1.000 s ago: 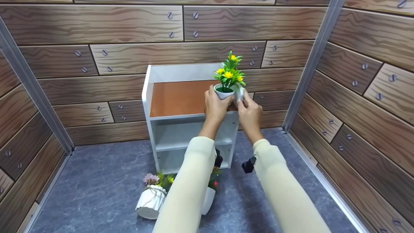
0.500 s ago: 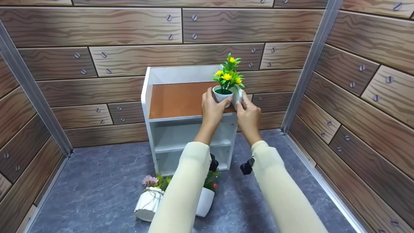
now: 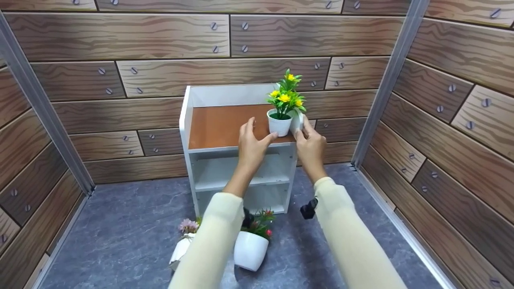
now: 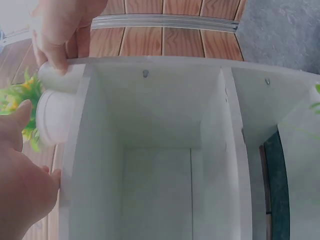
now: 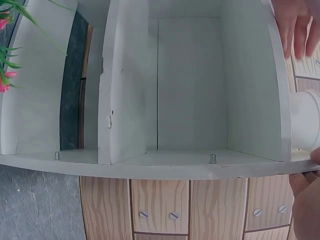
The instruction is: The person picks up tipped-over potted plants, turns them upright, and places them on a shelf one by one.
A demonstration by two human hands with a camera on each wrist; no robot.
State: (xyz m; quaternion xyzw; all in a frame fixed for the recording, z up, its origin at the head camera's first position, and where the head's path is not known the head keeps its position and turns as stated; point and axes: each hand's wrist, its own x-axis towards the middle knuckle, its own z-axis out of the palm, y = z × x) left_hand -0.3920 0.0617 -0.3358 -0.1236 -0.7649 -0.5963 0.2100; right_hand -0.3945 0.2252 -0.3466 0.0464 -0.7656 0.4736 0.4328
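A small white pot of yellow artificial flowers (image 3: 280,123) stands upright at the right end of the shelf unit's brown top (image 3: 225,124). My left hand (image 3: 252,146) is beside the pot with fingers spread and nothing in its grasp, its thumb tip close to the pot's base. With fingers and thumb on either side, my right hand (image 3: 312,146) grips the raised white side panel (image 3: 297,120) just right of the pot. In the left wrist view the pot (image 4: 56,117) sits between both hands. The right wrist view shows the pot (image 5: 304,120) only in part.
The white shelf unit (image 3: 237,188) has compartments below its top. On the grey floor (image 3: 132,224) in front lie a white pot with red flowers (image 3: 251,251) and a white pot with pink flowers (image 3: 181,249), partly hidden by the left sleeve. Wood-patterned walls (image 3: 160,36) enclose the area.
My left hand has let go of the flower pot and moved left and slightly down from it. The pot stays on the top; my right hand keeps its hold on the side panel.
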